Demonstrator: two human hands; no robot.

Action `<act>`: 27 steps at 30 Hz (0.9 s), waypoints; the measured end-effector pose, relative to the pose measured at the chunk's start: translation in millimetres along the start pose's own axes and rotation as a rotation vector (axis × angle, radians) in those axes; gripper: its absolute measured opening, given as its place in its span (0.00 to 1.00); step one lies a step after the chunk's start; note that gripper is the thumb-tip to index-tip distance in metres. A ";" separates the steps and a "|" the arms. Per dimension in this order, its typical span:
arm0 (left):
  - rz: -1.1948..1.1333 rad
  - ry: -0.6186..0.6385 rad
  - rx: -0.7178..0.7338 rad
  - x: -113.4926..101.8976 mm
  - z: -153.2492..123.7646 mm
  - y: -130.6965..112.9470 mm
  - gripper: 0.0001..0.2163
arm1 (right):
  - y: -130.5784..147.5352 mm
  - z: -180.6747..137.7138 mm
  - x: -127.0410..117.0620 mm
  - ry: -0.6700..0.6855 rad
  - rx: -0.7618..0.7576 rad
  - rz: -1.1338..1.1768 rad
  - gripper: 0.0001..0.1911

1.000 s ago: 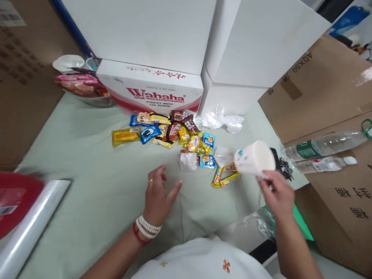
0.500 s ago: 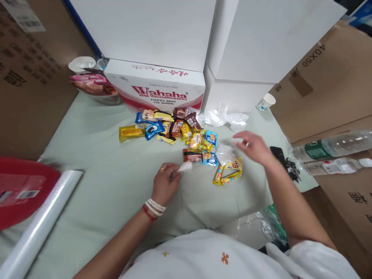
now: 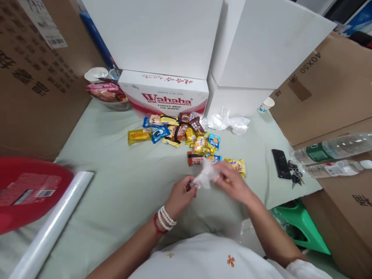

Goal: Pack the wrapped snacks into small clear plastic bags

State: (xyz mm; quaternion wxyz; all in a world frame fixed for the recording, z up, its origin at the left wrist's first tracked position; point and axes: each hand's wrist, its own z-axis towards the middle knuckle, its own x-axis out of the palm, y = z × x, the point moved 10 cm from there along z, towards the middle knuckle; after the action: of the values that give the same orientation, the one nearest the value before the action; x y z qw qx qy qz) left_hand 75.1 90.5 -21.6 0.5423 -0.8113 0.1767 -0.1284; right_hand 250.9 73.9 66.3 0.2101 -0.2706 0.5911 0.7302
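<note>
Both my hands meet over the pale green cloth, just in front of me. My left hand (image 3: 180, 193), with a bead bracelet at the wrist, pinches one end of a small clear plastic bag (image 3: 205, 176). My right hand (image 3: 232, 182) grips the bag's other side. Just beyond the bag lies a pile of wrapped snacks (image 3: 180, 133) in yellow, blue and brown packets. A yellow cookie packet (image 3: 236, 165) lies beside my right hand.
A Wahaha carton (image 3: 165, 97) and tall white boxes (image 3: 247, 50) stand behind the snacks. A paper cup (image 3: 266, 104), crumpled plastic (image 3: 228, 123), phone (image 3: 281, 163), keys (image 3: 295, 176) and water bottles (image 3: 331, 149) are right. A film roll (image 3: 52, 224) and red object (image 3: 26, 193) lie left.
My right hand has put the paper cup down by the white box and come back to the bag. My left hand picked up the clear bag; both hands now hold it.
</note>
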 end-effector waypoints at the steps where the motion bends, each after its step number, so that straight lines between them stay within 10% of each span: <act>1: -0.089 0.071 0.009 6.5 -2.1 -3.7 0.12 | 12.0 -6.0 23.4 0.095 -0.051 0.030 0.19; 5: -0.358 0.273 -0.001 0.1 -23.6 -7.1 0.30 | 14.0 -6.3 23.7 0.004 -0.075 -0.018 0.17; 11: -0.218 -0.129 -0.043 -102.0 -46.7 17.4 0.20 | -50.1 72.0 -162.0 -0.796 0.271 -0.393 0.19; 14: -0.084 -0.306 -0.021 -140.7 -55.8 19.5 0.18 | -101.8 139.1 -181.4 -0.537 0.483 -0.461 0.28; 17: 0.231 -0.365 0.108 -151.7 -63.2 10.8 0.18 | -127.3 154.7 -163.2 -0.329 0.577 -0.520 0.39; 20: 0.613 -0.265 0.380 -120.3 -67.3 0.2 0.22 | -98.6 125.6 -127.2 -0.363 0.394 -0.466 0.27; 24: 0.957 -0.087 0.577 -62.2 -55.5 10.7 0.11 | -21.8 60.0 4.6 0.171 -0.029 -0.131 0.16; 27: 0.916 -0.082 0.537 -45.8 -32.3 11.2 0.12 | 19.0 3.4 87.4 0.440 -0.174 -0.085 0.28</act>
State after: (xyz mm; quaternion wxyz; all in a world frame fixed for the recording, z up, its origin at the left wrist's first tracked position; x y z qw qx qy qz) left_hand 19.1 79.1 -20.5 0.7380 -0.4879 0.4524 0.1127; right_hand 171.7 72.1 24.9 0.0828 -0.4648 0.5457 0.6923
